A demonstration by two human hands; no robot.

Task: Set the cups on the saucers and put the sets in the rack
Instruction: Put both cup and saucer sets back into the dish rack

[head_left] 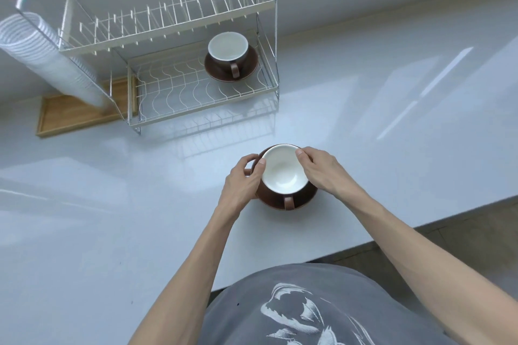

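Head view looks down on both hands closed around a cup-and-saucer set near the table's front edge. Left hand (243,176) curls its grip round the left rim of the saucer (304,199), thumb lying against the cup (283,169); right hand (318,169) clamps the right side, thumb tip on the cup rim, fingers hidden beneath. Gripping from opposite sides, thumbs against the cup, probably keeps it from sliding on the saucer during the carry. The cup sits centred between the two grips, white inside up, its handle pointing back toward the person. Whether the saucer rests on the table (112,218) or is just lifted I cannot tell. Both forearms reach forward and converge, wrists fairly straight, palms facing each other across the set. Well ahead of the grips and to their left stands the rack (272,36), its lower shelf already carrying a second set: cup (227,46) on saucer (251,67) at the right end, so room remains left of it. Left of the rack, a stack of white dishes leans over a wooden tray (67,115). I judge the next step to be lifting this set level and carrying it forward to the lower shelf.
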